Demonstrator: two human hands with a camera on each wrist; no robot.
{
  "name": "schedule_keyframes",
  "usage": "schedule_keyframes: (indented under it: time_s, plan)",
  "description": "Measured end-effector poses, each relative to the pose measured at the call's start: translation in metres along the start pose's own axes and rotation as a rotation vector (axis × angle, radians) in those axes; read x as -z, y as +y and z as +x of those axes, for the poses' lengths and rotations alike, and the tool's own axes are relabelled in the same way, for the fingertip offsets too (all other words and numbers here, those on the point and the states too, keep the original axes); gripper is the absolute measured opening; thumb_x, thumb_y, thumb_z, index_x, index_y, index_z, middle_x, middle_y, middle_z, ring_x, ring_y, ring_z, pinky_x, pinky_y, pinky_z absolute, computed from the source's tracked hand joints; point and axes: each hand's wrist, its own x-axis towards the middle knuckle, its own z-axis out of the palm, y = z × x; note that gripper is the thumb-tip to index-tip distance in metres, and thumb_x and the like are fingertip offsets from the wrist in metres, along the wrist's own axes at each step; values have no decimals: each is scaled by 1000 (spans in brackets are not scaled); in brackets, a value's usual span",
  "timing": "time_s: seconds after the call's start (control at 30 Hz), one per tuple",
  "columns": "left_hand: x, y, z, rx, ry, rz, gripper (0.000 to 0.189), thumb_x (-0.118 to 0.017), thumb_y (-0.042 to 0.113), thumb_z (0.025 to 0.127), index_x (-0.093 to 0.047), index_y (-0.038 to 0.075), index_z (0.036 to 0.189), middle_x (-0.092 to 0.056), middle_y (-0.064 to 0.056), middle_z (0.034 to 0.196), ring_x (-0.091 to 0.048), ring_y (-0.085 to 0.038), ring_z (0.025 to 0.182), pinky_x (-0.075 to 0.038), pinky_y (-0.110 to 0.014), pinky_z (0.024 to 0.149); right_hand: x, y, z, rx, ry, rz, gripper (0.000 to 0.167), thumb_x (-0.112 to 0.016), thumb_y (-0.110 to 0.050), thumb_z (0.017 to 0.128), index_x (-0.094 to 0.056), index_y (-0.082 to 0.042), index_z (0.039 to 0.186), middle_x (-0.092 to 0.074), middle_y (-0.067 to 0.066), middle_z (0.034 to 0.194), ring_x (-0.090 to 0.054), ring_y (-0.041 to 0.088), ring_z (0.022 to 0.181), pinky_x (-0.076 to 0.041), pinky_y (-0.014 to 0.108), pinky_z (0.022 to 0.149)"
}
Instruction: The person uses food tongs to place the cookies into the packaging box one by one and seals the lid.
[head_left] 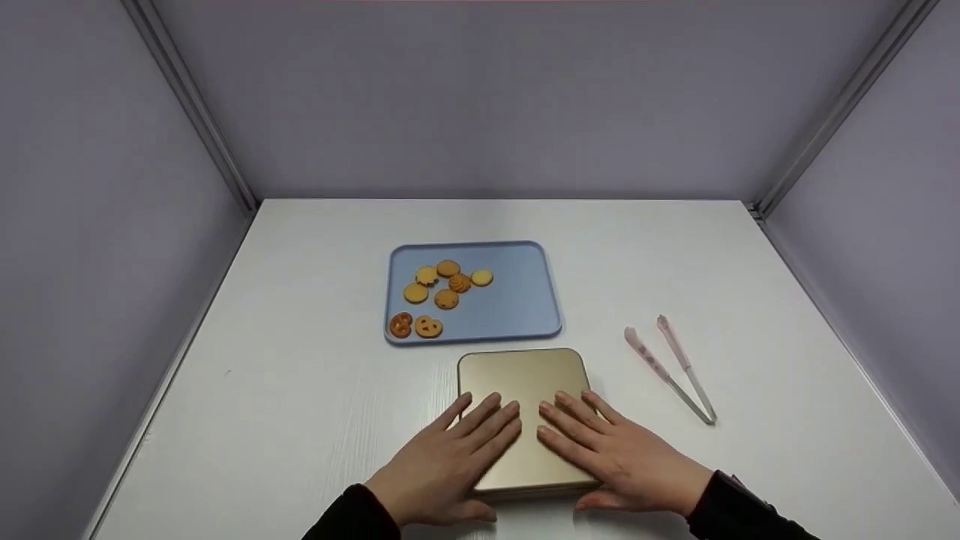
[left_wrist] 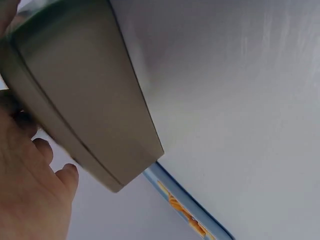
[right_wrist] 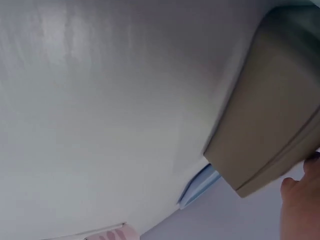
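Observation:
A gold rectangular tin [head_left: 525, 375] with its lid on sits near the front of the white table. My left hand [head_left: 457, 457] lies flat on the left part of the lid, its fingers spread and straight. On the right part, my right hand [head_left: 622, 457] rests the same way, fingertips pointing inward. Both thumbs are at the tin's near side. The left wrist view shows the tin's side wall [left_wrist: 95, 95] and the lid seam above my fingers; in the right wrist view the opposite wall [right_wrist: 270, 110] appears.
Behind the tin lies a blue tray [head_left: 517, 300] carrying several cookies [head_left: 446, 299] and two pretzel-shaped ones [head_left: 428, 326] on its left side. Tongs with pink-tipped arms [head_left: 675, 345] lie spread on the table to the right. Grey panels [head_left: 480, 97] enclose the table.

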Motion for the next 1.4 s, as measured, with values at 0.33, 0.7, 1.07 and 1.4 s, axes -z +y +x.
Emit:
schedule_keyframes:
  time_s: [0.33, 0.7, 1.07, 1.4]
  plan:
    - [-11, -1, 5, -10, 59, 40, 108, -63, 73, 87, -24, 7, 163, -24, -9, 169, -22, -29, 156, -26, -53, 123, -11, 0, 2, 16, 77, 1, 88, -71, -53, 91, -42, 3, 153, -38, 24, 160, -44, 46, 141, -23, 52, 122]
    - [-21, 4, 4, -1, 80, 32, 105, -62, 70, 88, -25, 6, 163, -24, -10, 169, -21, -31, 156, -26, -55, 122, -22, -4, 1, 2, 126, 7, 88, -74, -50, 87, -44, 3, 152, -43, 26, 156, -46, 47, 138, -18, 52, 125]
    - [-22, 2, 3, -7, 83, 47, 102, -57, 71, 92, -24, 7, 163, -24, -9, 169, -22, -29, 156, -27, -54, 122, -25, -4, -1, -5, 119, -22, 86, -69, -54, 91, -43, 1, 152, -43, 24, 156, -47, 45, 138, -18, 50, 125]
    - [-18, -5, 3, -28, 73, 24, 100, -51, 74, 93, -23, 9, 164, -23, -8, 170, -20, -28, 156, -24, -53, 124, -20, -3, 0, -4, 107, 12, 85, -69, -52, 92, -44, 3, 152, -41, 25, 158, -45, 47, 139, -18, 52, 124]
